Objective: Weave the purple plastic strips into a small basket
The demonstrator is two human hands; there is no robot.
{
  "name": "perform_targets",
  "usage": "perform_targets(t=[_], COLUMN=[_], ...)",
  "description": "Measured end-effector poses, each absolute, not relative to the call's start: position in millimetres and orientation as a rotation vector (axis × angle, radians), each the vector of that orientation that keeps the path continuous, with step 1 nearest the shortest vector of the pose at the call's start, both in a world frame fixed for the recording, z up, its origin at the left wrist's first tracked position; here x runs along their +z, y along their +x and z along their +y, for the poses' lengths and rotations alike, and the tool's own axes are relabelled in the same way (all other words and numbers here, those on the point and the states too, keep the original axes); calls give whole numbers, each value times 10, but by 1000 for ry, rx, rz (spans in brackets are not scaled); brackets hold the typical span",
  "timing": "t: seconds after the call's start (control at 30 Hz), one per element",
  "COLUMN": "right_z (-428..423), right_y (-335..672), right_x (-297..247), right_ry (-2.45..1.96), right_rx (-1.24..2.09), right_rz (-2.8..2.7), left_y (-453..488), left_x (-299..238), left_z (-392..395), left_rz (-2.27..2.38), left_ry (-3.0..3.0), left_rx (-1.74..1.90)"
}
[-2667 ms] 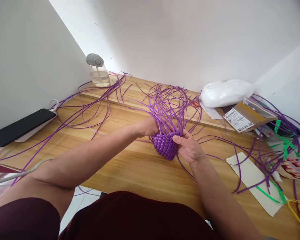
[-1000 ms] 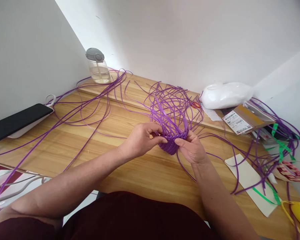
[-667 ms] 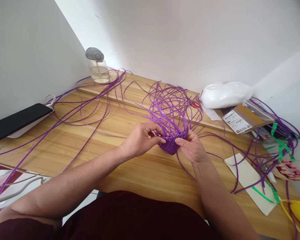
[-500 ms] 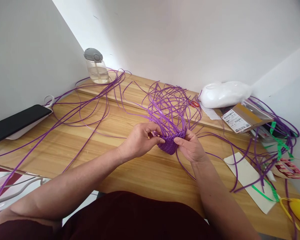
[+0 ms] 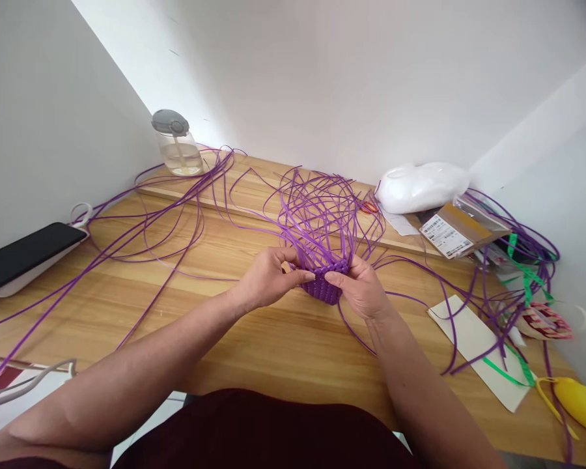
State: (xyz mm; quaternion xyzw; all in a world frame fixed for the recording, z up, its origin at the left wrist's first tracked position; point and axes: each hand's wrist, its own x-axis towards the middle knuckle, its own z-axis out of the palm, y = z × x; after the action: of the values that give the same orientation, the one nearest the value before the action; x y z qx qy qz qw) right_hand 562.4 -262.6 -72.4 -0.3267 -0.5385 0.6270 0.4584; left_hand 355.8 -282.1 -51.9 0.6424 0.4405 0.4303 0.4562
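A small purple woven basket (image 5: 322,286) is held up between my hands over the wooden table. Many loose purple strips (image 5: 317,208) fan out from its upper edge toward the wall. My left hand (image 5: 272,277) pinches the left side of the rim, thumb in front and fingers partly hidden behind. On the right, my right hand (image 5: 362,285) grips the other side, its thumb pressed on the front of the weave and its fingers out of sight behind.
A clear bottle with a grey lid (image 5: 178,146) and a phone on a stand (image 5: 29,257) are at left. A white plastic-wrapped bundle (image 5: 420,187), red scissors (image 5: 368,207), a labelled packet (image 5: 452,231), a pale card (image 5: 478,352) and a yellow object (image 5: 579,400) are at right.
The view has shifted slightly, so most things sit a little further left. My left thumb now lies nearer my right thumb on the basket's rim; both hands keep hold.
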Motion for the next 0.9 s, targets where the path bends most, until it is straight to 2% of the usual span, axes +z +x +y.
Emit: perform_targets(t=[0.33, 0.5, 0.67, 0.9], right_z=[-2523, -2630, -2861, -3363], right_y=[5720, 5970, 6723, 8064], right_x=[-660, -594, -513, -450], right_ry=[-1060, -1158, -1394, -1904], right_rx=[1428, 1099, 818, 440], right_rz=[-1504, -1430, -1486, -1226], left_y=[3395, 3288, 3080, 2909], left_x=[-431, -445, -505, -594], left_z=[-2678, -2648, -2617, -2397], left_rz=[1194, 1166, 1026, 1028], left_ry=[1653, 1545, 1431, 1165], left_rx=[1060, 1036, 865, 731])
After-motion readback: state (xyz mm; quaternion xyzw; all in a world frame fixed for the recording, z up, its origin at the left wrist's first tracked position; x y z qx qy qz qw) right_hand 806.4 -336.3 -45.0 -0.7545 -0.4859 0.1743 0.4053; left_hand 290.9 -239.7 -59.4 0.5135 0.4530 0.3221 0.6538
